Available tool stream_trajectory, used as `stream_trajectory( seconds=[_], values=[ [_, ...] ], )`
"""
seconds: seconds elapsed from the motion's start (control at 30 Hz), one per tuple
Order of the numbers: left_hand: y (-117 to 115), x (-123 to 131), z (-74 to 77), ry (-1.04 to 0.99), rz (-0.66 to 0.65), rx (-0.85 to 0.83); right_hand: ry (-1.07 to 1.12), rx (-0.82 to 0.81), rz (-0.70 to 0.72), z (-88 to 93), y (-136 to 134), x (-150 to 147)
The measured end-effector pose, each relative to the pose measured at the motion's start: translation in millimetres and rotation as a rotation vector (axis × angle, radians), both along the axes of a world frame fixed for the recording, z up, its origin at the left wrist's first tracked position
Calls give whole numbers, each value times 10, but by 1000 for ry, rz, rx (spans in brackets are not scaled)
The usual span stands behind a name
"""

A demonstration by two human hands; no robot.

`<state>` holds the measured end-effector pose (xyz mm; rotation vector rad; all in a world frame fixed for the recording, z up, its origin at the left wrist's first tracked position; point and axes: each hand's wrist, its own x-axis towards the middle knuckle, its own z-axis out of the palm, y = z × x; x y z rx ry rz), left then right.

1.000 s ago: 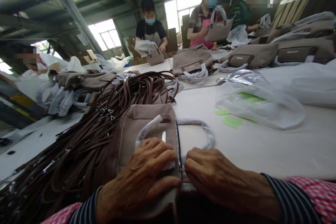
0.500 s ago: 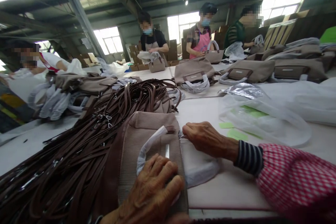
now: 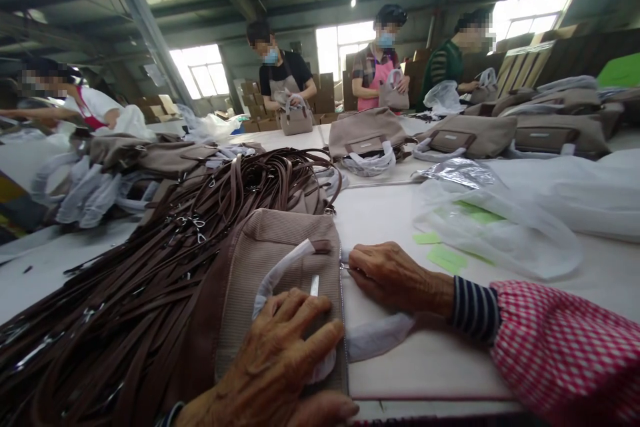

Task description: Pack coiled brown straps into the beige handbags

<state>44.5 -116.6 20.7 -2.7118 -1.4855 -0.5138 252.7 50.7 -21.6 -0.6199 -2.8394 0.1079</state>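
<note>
Left hand (image 3: 270,353) on taupe handbag (image 3: 280,247), apparently brown leather straps (image 3: 165,247) beside.

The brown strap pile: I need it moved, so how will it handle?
The brown straps will probably flop and slide apart, since they lie in loose, drooping strands. Their metal clips may well snag neighbouring strands, so the pile could tangle.

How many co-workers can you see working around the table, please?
4, and others may be out of view: one in a black top, one in a pink apron and one in a green striped top at the far end, and one in white at the left.
</note>
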Motion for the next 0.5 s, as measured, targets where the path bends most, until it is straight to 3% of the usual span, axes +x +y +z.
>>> stream_trajectory(
  seconds=[0.2, 0.37, 0.43, 0.5],
  values=[
    [69, 31, -45, 6, 150, -240, 94, -198, 228, 100, -248, 56],
    [94, -28, -139, -104, 188, -183, 96, -139, 276, 290, -609, 182],
    [120, -84, -231, -146, 184, -135, 130, -65, 248, 221, -743, 202],
    [179, -137, -350, -175, 192, -97, 168, 14, 237, -2, -852, 190]
  ],
)
